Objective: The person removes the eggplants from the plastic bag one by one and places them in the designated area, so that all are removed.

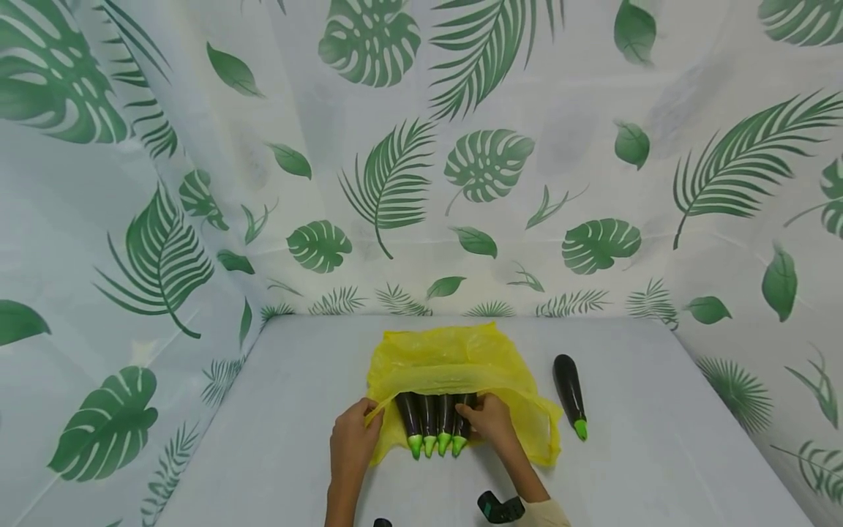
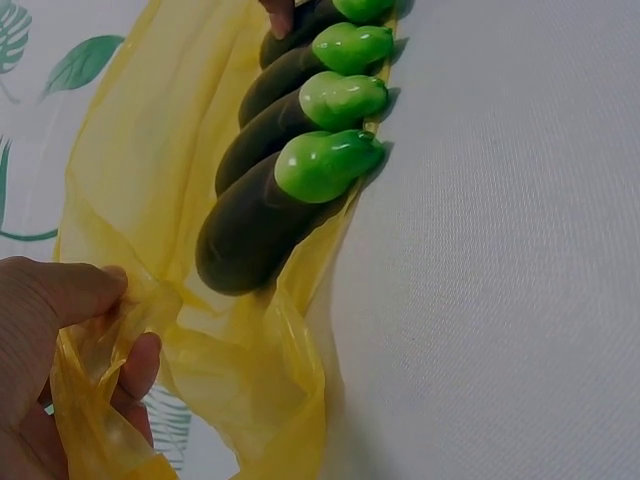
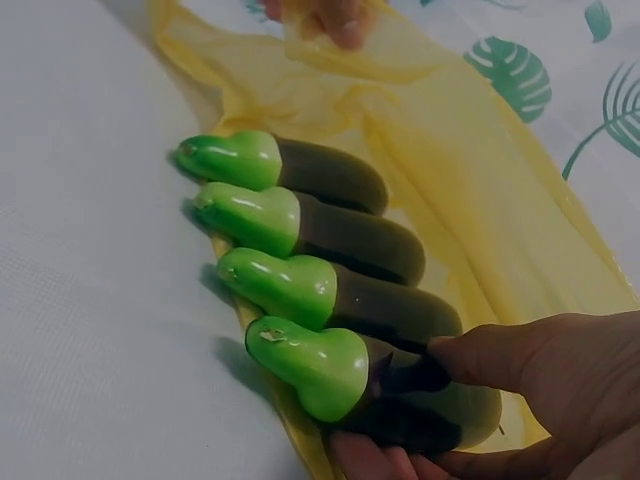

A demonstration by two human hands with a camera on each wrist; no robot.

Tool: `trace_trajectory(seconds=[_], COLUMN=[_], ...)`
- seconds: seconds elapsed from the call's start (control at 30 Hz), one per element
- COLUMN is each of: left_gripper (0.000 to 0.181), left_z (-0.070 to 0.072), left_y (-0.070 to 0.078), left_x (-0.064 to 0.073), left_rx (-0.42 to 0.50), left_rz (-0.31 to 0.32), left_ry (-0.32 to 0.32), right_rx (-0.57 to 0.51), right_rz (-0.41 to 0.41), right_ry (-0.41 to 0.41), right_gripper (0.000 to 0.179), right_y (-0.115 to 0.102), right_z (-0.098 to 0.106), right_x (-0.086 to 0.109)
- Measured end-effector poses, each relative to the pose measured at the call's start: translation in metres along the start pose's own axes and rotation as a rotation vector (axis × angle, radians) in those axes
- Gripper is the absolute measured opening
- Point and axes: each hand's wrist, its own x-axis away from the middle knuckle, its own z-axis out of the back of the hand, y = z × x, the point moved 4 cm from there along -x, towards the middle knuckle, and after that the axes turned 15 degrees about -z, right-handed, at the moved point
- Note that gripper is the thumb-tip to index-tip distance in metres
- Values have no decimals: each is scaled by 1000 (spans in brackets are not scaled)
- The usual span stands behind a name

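Several dark eggplants (image 1: 429, 421) with bright green stem ends lie side by side in the mouth of a yellow plastic bag (image 1: 454, 348), stems toward the person. With thumb and fingers, my left hand (image 1: 354, 438) pinches the bag's edge at the left; the gathered plastic (image 2: 110, 360) shows in the left wrist view. My right hand (image 1: 494, 424) grips the rightmost eggplant (image 3: 430, 400), thumb on top and fingers beneath its side. The far ends of the eggplants are under the bag's upper layer in the head view.
One more eggplant (image 1: 570, 391) lies on the white table (image 1: 632, 468) to the right of the bag. White cloth walls (image 1: 421, 285) with green leaf prints stand behind and at both sides. A black device (image 1: 500, 507) sits by the right wrist.
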Motion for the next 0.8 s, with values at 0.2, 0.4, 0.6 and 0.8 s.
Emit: trace_trajectory(seconds=[0.2, 0.4, 0.6, 0.8], left_gripper=[10, 11, 11, 11], left_z=[-1, -1, -2, -2], left_y=[0, 1, 2, 2], left_x=[2, 1, 1, 1], left_rx=[-3, 1, 3, 3], left_rz=[-1, 6, 8, 12], left_ry=[-1, -5, -9, -17], right_rx=[-24, -17, -6, -28], right_rz=[-28, -21, -45, -67], right_ry=[-29, -20, -30, -54], right_gripper=[38, 46, 56, 61], right_y=[1, 2, 3, 6], right_z=[5, 10, 12, 15], right_x=[3, 3, 1, 1])
